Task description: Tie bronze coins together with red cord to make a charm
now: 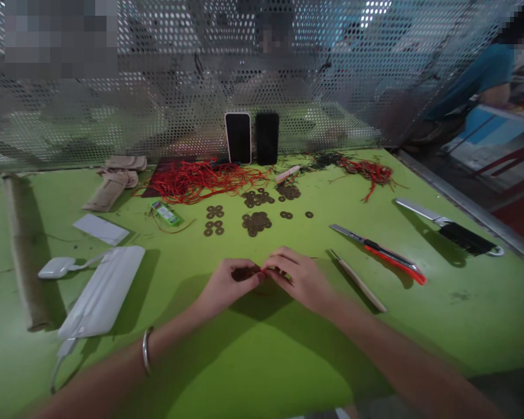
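Above the green table, my left hand (233,282) and my right hand (303,279) meet at their fingertips. Both pinch a small piece of red cord (263,271), mostly covered by the fingers. Just beyond them lie a heap of round coins with holes (257,222), further coin piles (257,198) and small groups of coins (214,220). To the right of my right hand are a pointed tool with a pale wooden handle (360,283) and an orange box cutter (386,254). A bracelet circles my left wrist.
Red cords (192,181) lie tangled at the back, near two upright phones (238,138). A white power bank (105,294) with a cable and a long tan roll (26,256) occupy the left. A black-wrapped tool (467,237) sits right. Perforated metal sheeting (179,105) borders the back.
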`<action>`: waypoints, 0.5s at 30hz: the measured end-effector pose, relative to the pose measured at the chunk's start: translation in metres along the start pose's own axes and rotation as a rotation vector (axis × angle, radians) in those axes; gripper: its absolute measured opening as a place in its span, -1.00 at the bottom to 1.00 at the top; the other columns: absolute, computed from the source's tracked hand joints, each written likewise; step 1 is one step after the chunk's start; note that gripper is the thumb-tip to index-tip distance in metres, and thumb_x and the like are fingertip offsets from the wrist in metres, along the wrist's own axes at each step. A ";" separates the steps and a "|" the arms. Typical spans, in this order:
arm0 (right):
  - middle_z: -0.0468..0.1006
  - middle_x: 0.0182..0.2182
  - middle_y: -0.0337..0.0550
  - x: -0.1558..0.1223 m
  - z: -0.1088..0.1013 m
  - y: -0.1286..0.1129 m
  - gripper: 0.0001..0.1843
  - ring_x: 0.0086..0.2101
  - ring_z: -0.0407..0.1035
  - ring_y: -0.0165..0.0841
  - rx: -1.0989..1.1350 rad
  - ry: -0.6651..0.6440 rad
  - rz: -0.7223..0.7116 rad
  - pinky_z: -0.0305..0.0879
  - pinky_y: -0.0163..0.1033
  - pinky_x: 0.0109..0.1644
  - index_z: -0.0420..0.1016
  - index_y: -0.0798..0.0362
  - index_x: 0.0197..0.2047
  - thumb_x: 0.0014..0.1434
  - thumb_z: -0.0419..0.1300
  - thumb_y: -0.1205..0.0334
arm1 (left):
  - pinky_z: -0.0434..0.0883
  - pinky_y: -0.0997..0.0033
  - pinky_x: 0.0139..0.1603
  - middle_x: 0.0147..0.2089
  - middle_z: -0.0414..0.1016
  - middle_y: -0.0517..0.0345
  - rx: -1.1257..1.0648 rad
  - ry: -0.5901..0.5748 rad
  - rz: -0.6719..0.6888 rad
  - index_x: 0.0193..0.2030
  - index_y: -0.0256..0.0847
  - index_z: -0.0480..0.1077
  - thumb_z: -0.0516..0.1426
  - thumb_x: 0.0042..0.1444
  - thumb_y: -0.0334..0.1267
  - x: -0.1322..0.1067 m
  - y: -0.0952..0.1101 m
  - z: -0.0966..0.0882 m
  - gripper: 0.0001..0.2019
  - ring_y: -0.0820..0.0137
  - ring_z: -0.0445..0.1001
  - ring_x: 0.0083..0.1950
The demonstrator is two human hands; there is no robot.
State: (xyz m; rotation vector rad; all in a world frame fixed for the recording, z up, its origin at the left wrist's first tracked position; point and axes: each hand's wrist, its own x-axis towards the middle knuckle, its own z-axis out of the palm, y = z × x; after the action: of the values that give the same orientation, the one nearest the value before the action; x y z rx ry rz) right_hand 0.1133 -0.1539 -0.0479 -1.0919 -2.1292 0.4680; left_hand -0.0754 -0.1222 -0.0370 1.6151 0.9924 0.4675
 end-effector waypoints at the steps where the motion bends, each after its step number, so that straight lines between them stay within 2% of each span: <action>1: 0.50 -0.28 -0.10 0.000 0.000 0.000 -0.87 -0.34 0.40 -0.40 -0.021 0.004 0.006 0.40 -0.30 -0.30 0.42 0.09 -0.18 0.26 0.06 0.31 | 0.26 0.50 -0.43 -0.42 0.49 0.11 -0.002 0.002 -0.003 -0.33 -0.27 0.50 0.13 0.05 -0.15 0.000 0.001 0.000 -0.77 0.45 0.36 -0.43; 7: 0.49 -0.28 -0.10 -0.001 0.000 0.001 -0.84 -0.39 0.38 -0.44 -0.081 0.057 0.063 0.35 -0.36 -0.38 0.42 0.09 -0.17 0.27 0.02 0.32 | 0.23 0.53 -0.47 -0.49 0.45 0.16 0.002 -0.033 -0.014 -0.38 -0.30 0.49 0.14 0.03 -0.19 0.001 0.003 0.001 -0.80 0.50 0.32 -0.48; 11: 0.51 -0.29 -0.12 -0.001 -0.001 -0.002 -0.82 -0.43 0.38 -0.46 -0.105 0.038 0.013 0.34 -0.38 -0.42 0.41 0.03 -0.09 0.26 0.05 0.31 | 0.26 0.52 -0.45 -0.46 0.48 0.14 -0.024 -0.002 -0.007 -0.35 -0.29 0.50 0.15 0.03 -0.16 0.002 0.002 0.000 -0.78 0.47 0.35 -0.45; 15: 0.52 -0.32 -0.13 -0.001 -0.001 -0.003 -0.84 -0.39 0.39 -0.44 -0.128 0.040 -0.006 0.34 -0.37 -0.39 0.43 0.08 -0.17 0.27 0.05 0.28 | 0.29 0.53 -0.43 -0.43 0.50 0.14 -0.034 0.009 -0.006 -0.33 -0.26 0.51 0.16 0.03 -0.16 0.001 0.003 -0.001 -0.79 0.47 0.37 -0.43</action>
State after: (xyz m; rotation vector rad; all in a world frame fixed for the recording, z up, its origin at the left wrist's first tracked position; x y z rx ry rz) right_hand 0.1132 -0.1565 -0.0463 -1.1551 -2.1511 0.3079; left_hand -0.0742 -0.1207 -0.0340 1.5805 0.9901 0.4857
